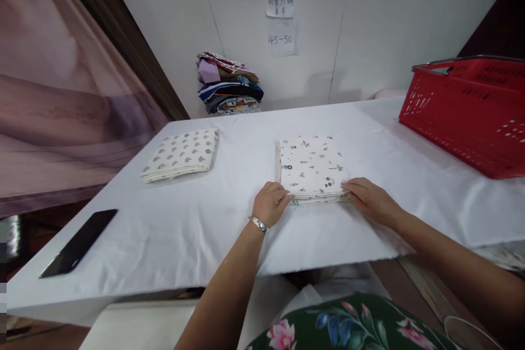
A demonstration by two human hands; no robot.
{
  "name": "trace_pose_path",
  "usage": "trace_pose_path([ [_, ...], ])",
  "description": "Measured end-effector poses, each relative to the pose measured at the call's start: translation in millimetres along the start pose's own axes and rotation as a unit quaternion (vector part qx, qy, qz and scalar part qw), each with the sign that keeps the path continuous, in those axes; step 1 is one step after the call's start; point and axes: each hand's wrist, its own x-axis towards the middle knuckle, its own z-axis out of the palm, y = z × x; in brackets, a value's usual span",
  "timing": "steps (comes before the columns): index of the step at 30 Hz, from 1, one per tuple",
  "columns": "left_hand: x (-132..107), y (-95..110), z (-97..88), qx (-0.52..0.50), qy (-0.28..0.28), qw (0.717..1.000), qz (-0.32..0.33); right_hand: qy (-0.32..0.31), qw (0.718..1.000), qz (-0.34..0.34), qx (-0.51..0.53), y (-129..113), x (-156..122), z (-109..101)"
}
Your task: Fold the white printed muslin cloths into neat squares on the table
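Observation:
A white cloth (312,167) with small printed figures lies folded into a neat, layered rectangle on the white-covered table. My left hand (270,203), with a silver bracelet at the wrist, pinches its near left corner. At the near right corner, the fingers of my right hand (371,199) are closed on the folded edge. To the left rests a second folded cloth (182,154), white with grey-green mushroom-like prints; neither hand touches it.
A red plastic basket (463,115) stands at the table's right. A dark flat phone-like object (80,243) lies near the front left edge. Behind the table is a pile of folded fabrics (230,85) by the wall, below paper signs (283,38). A pink curtain (69,76) hangs left.

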Motion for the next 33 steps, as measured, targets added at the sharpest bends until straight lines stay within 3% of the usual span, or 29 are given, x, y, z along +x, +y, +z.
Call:
trace_pose_path([
  [11, 0.3, 2.9, 0.3, -0.029, -0.007, 0.999, -0.044, 0.004, 0.998, -0.021, -0.051, -0.3, 1.6, 0.9],
  [33, -0.6, 2.5, 1.9, -0.022, -0.017, 0.999, -0.037, 0.015, 0.997, -0.015, -0.074, -4.6, 0.7, 4.5],
])
